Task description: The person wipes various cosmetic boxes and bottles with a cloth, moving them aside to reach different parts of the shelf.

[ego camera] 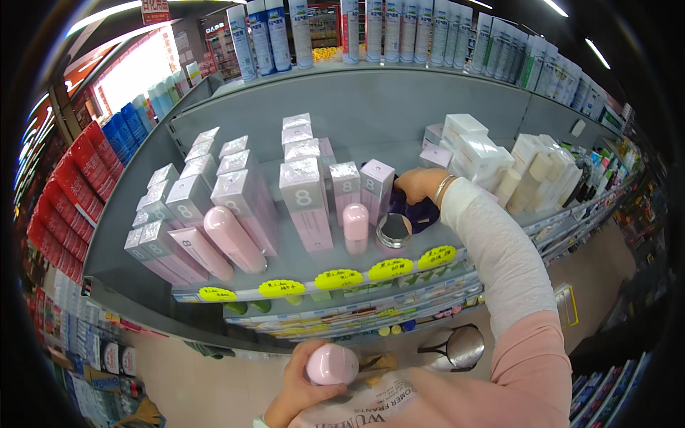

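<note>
My left hand [299,382], low in front of my body, is wrapped around a glossy pink cosmetic bottle [333,365] seen from its rounded end. Reaching over the shelf, my right hand [424,184] holds a bunched dark purple cloth [423,213] against the shelf surface; its fingertips are partly hidden. Just left of the cloth stand a pink-and-silver carton [378,184] and a round jar with a shiny lid [394,231]. A small pink bottle [355,227] is beside the jar. Further left, a large pink bottle [233,238] and a pink tube [202,251] stand before rows of cartons [305,203].
White boxes [473,152] and cream bottles [530,184] stand right of my right forearm. Yellow price tags [338,279] line the shelf's front edge. Spray cans [396,32] stand along the top ledge. A round-seated stool [464,348] is on the floor below.
</note>
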{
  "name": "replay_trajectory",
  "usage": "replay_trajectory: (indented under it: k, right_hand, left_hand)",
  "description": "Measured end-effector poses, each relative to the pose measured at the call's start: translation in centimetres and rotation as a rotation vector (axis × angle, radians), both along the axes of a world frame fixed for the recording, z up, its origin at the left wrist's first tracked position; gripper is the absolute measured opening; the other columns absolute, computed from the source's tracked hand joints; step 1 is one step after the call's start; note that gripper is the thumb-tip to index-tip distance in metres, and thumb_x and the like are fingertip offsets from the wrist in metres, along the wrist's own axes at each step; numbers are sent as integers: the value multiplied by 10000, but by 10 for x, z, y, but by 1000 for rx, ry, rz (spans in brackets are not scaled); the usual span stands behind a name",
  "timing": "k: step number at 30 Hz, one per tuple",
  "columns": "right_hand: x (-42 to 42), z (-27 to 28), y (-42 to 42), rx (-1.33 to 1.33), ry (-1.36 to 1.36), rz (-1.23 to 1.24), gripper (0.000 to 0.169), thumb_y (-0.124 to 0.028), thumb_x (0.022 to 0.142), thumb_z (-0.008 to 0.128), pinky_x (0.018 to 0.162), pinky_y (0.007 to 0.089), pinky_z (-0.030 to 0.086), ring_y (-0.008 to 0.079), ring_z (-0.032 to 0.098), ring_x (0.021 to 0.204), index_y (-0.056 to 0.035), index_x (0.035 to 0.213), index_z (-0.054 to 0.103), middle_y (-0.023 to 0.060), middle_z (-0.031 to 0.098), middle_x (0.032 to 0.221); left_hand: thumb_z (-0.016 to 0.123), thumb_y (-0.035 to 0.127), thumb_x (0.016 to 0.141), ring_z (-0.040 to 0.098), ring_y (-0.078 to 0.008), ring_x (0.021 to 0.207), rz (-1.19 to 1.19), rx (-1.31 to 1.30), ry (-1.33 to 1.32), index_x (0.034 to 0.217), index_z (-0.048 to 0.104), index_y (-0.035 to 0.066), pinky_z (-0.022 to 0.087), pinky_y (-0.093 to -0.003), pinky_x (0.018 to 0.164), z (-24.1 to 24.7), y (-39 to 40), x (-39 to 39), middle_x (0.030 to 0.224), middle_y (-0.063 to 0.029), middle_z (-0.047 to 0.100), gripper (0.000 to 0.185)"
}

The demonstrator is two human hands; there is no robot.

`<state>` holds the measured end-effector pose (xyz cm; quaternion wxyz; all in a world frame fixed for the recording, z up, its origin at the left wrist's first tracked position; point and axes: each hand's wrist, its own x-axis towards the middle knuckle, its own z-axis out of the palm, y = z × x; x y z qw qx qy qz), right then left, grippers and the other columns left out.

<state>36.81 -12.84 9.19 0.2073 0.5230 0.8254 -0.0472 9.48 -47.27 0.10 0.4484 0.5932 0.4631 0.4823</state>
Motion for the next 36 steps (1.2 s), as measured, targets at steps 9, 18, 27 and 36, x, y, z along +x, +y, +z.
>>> replay_trajectory:
  k: [9, 18, 27, 36]
  right_hand:
    - [31, -6, -54, -90, -78, 53, 476, -404, 799, 576, 788, 413, 476, 359, 606, 906, 7, 1036, 610, 210, 640, 946]
    - [55, -23, -75, 112, 204, 175, 296, -230, 802, 582, 760, 420, 478, 370, 601, 858, -41, 1028, 560, 174, 624, 907]
    - [55, -46, -57, 709, 223, 157, 162, -111, 797, 509, 677, 423, 499, 330, 615, 815, -61, 937, 573, 157, 590, 856]
    - [80, 58, -116, 1243, 908, -51, 239, -48, 768, 493, 759, 417, 470, 325, 569, 901, -103, 990, 566, 128, 587, 945]
  left_hand:
    - [867, 190, 487, 507, -242, 1042, -59, 57, 16, 1164, 501, 29, 404, -347, 903, 13, 6, 2, 1117, -126, 530, 786]
    - [853, 176, 496, 502, -233, 1056, -93, 99, 8, 1196, 482, 27, 401, -344, 909, 36, 46, 17, 1135, -115, 510, 806]
    - [817, 72, 530, 516, -183, 1039, -197, 102, -24, 1253, 440, 43, 424, -328, 901, 90, 106, 58, 1138, -96, 530, 815]
    - [787, 206, 532, 552, -322, 1008, -43, 418, 432, 1228, 481, 66, 450, -371, 868, 139, 176, 129, 1142, -156, 520, 773]
